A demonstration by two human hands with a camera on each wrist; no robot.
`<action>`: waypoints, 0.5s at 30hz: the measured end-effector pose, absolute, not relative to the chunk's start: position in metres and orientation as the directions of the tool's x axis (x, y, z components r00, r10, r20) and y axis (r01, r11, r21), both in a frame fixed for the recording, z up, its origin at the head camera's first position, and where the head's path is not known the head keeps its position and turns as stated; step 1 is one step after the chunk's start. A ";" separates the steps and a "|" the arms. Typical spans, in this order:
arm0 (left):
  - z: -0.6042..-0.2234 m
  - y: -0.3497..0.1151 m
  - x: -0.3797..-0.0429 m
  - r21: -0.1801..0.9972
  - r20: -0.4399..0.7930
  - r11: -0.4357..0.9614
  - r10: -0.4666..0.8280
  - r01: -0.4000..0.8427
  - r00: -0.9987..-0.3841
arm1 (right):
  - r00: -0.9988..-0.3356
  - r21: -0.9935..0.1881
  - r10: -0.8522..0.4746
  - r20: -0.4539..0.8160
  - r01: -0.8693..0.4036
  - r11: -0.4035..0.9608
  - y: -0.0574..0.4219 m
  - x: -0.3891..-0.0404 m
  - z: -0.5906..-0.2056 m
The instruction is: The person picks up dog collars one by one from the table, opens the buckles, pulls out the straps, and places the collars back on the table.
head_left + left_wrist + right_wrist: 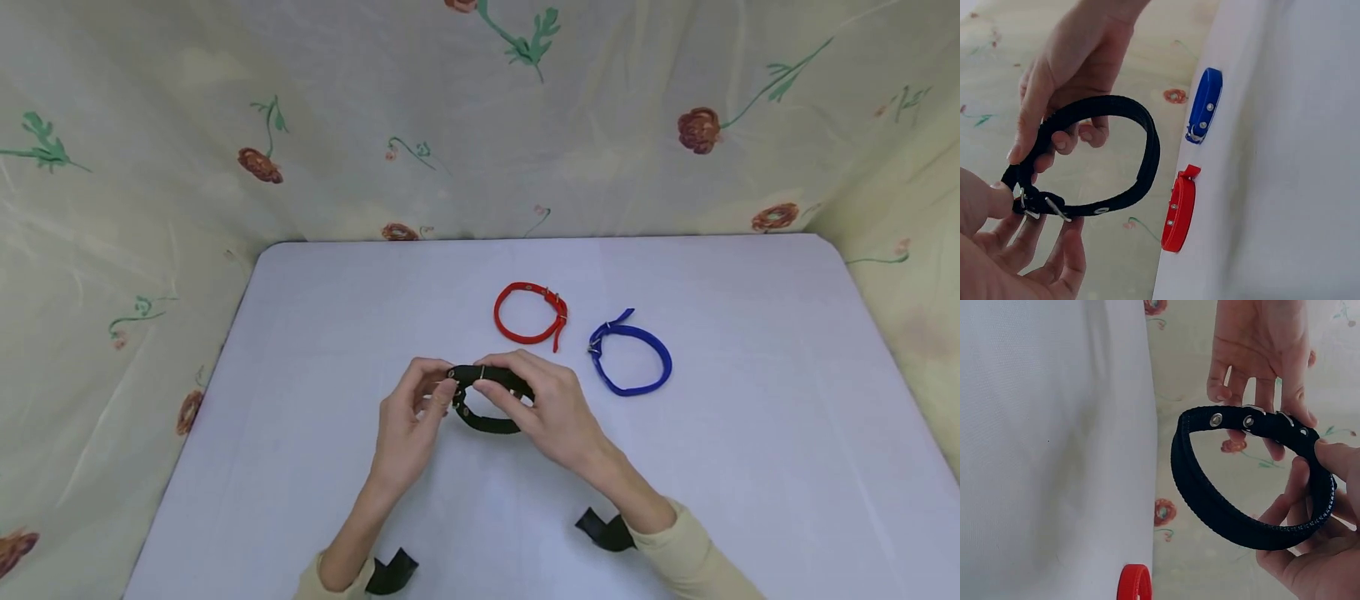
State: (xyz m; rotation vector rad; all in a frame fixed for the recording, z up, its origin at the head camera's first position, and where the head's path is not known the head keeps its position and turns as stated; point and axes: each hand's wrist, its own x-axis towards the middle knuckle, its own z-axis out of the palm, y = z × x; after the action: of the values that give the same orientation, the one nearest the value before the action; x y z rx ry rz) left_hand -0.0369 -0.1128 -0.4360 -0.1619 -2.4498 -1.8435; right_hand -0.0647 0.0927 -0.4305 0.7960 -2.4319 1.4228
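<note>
Head view: the left hand (405,417) and right hand (551,408) pinch the black collar (491,426) mid-frame. Left wrist view: a slackened pinch could let its buckle (1030,203) slip; the red collar (1180,215) and blue collar (1207,97) (easily nudged) lie right of centre. Right wrist view: the bench (1054,487) spreads leftward, roomy, its edge mid-frame.

Screened-off nook (room type unclear): flowered drapes (337,75) on three sides of white table (352,300).

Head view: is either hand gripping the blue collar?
No, the blue collar lies on the table, while the left hand and right hand hold the black collar.
</note>
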 end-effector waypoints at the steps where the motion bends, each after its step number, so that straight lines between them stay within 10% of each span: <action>1: -0.436 -0.113 -0.037 0.951 0.118 0.283 0.052 0.128 -0.992 | -0.830 -0.737 -0.345 0.438 -0.551 0.391 0.093 -0.064 -0.430; 15: -0.436 -0.110 -0.036 0.916 0.210 0.340 0.052 0.215 -0.976 | -0.803 -0.690 -0.385 0.455 -0.591 0.418 0.094 -0.060 -0.424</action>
State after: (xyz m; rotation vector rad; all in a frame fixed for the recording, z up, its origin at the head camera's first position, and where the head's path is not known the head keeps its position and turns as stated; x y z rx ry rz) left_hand -0.0361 -0.1102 -0.4358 -0.2454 -2.4513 -1.7089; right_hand -0.0596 0.0942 -0.4239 0.8574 -2.4469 1.3296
